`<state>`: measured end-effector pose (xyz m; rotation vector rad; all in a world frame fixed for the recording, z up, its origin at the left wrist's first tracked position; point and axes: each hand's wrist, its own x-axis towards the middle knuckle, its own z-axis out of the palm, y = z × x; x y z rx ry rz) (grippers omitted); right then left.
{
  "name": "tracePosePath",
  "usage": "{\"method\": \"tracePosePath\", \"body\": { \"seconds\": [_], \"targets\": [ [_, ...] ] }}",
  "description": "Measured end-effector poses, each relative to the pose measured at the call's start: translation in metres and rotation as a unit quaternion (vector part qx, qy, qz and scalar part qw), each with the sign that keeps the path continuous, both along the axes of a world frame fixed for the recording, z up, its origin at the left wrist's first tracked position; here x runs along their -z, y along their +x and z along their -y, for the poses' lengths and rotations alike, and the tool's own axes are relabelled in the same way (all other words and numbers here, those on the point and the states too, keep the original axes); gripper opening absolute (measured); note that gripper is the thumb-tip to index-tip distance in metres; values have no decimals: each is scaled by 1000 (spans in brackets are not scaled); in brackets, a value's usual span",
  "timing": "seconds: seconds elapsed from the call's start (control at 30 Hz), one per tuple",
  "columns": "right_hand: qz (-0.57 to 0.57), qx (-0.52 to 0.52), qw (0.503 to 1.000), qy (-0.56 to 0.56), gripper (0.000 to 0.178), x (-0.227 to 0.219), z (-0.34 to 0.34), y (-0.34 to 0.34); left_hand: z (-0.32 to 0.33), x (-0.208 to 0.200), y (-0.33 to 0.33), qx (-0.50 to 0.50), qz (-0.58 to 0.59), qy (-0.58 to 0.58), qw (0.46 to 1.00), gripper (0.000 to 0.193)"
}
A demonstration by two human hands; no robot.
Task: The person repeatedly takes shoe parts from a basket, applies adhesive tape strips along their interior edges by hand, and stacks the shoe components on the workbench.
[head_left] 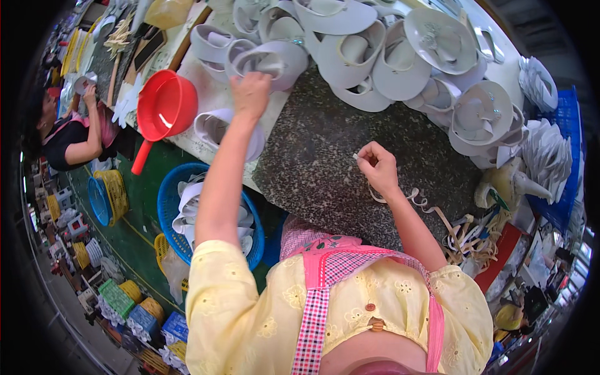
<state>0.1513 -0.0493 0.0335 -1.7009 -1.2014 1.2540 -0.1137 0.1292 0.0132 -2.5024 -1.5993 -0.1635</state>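
My left hand [251, 97] reaches to the far left of the work surface. Its fingers are closed at the near edge of a white slipper-like piece [289, 62] with a curved band; the fingertips are partly hidden. Over the dark speckled slab [312, 140], my right hand [379, 167] is pinched on a thin cream strip [415, 197], which curls out below the hand. A small pale end shows at the fingertips. Another white piece [215, 128] lies beside my left forearm. Many similar ones [353, 53], some with shiny ornaments, are heaped beyond the slab.
A red dipper [167, 106] hangs over the table's left edge. Below it stands a blue basket [165, 206] of white pieces. Loose cream strips [472, 240] bunch at the right, near a blue crate [565, 156]. A co-worker [75, 128] is at the far left.
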Motion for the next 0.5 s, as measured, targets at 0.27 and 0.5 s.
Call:
{"method": "tracePosePath", "body": {
  "seconds": [0.27,0.5],
  "targets": [
    [-20,8,999,26,6,-20,-12,27,79,-27,44,281,36,-134,950,12],
    [-36,-95,994,-49,10,-12,7,24,145,-37,92,97,415,-226,876,23]
  ]
}}
